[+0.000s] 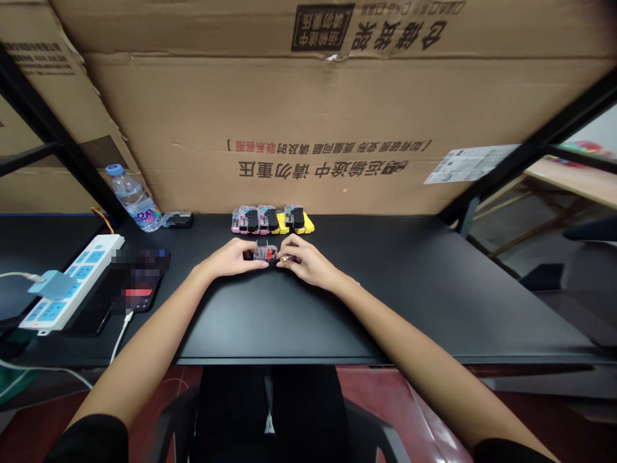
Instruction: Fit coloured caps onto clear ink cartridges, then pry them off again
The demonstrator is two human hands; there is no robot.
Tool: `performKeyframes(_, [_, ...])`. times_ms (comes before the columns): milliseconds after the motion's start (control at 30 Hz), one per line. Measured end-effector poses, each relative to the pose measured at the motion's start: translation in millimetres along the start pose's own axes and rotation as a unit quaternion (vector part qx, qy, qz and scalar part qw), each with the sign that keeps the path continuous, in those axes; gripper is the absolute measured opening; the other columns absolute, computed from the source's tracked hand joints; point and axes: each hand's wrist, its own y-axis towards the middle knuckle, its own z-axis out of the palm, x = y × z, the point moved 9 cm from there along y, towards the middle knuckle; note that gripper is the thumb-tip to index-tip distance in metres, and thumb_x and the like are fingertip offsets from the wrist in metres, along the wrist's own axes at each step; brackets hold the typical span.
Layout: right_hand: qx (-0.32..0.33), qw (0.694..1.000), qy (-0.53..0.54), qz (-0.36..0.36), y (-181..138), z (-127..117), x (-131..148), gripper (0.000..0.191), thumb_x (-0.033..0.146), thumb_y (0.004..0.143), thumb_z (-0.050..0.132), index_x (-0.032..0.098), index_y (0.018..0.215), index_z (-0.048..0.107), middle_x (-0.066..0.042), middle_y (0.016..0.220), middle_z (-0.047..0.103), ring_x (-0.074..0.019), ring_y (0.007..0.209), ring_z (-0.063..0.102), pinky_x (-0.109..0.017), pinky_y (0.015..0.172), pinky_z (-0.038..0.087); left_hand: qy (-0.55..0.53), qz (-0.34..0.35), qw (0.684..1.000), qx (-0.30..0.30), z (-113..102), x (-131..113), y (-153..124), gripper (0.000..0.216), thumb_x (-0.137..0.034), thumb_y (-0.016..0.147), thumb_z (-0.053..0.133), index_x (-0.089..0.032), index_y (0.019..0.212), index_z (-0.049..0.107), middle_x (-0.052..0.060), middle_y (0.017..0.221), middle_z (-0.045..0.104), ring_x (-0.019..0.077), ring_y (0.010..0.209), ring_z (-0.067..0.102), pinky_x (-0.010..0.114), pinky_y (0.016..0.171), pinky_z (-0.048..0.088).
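I've got my L hand [230, 258] grasping the clear-cased gadget [261, 249], at 12 o'clock from the lap [272, 411], over the blk desk [289, 321]; R hand [304, 262], at the gadget's 3 o'clock, pinches a small brass-coloured pc [288, 258]. Rel. to gadget: pink/yellow modules [249, 220] at 12, water btl [137, 200] approx 10, power strip [89, 263] btwn 8 & 9.

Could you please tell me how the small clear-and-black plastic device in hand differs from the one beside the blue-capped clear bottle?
The small clear-and-black plastic device is held by the left hand; the other device, beside the bottle, lies untouched on the black desk. The held device shows an orange-red part; the other shows none. Both combine clear plastic with black.
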Motion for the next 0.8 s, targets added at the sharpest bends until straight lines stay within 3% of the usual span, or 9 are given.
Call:
performKeyframes(167, [-0.007,1.0,-0.011,-0.006,1,-1,4,0.009,0.026,0.101,0.068,0.02,0.102,0.074,-0.009,0.108,0.062,-0.0196,0.087,0.066,-0.037,0.086,0.06,-0.03,0.006,1.0,0.001,-1,-4,-2,0.044,-0.045,0.096,0.073,-0.019,0.132,0.071,0.009,0.124,0.082,0.0266,0.108,0.079,0.035,0.097,0.059])
performKeyframes(333, [-0.027,1.0,-0.002,0.015,0,-10,6,0.014,0.034,0.1,0.071,0.021,0.105,0.073,-0.008,0.105,0.071,-0.0204,0.088,0.068,-0.033,0.08,0.057,0.02,-0.012,1.0,0.008,-1,-7,-2,0.032,-0.042,0.095,0.072,-0.021,0.118,0.07,0.004,0.105,0.083,0.0235,0.092,0.077,0.031,0.085,0.057])
performKeyframes(467, [-0.044,0.998,-0.003,0.033,0,-18,4,0.011,0.028,0.1,0.068,0.02,0.105,0.075,-0.006,0.096,0.077,-0.019,0.082,0.07,-0.032,0.08,0.056,0.059,-0.019,0.998,0.029,2,-9,-2,0.03,-0.04,0.096,0.071,-0.023,0.12,0.068,-0.002,0.088,0.076,0.0169,0.075,0.066,0.027,0.074,0.049])
performKeyframes(800, [-0.006,0.998,-0.061,-0.009,-1,-17,9,0.023,0.031,0.105,0.065,0.019,0.104,0.085,-0.009,0.09,0.073,-0.0174,0.071,0.066,-0.03,0.067,0.051,0.11,0.004,0.994,0.013,3,-18,-1,0.026,-0.039,0.096,0.072,-0.025,0.117,0.067,-0.005,0.078,0.065,0.0143,0.065,0.055,0.024,0.067,0.04])
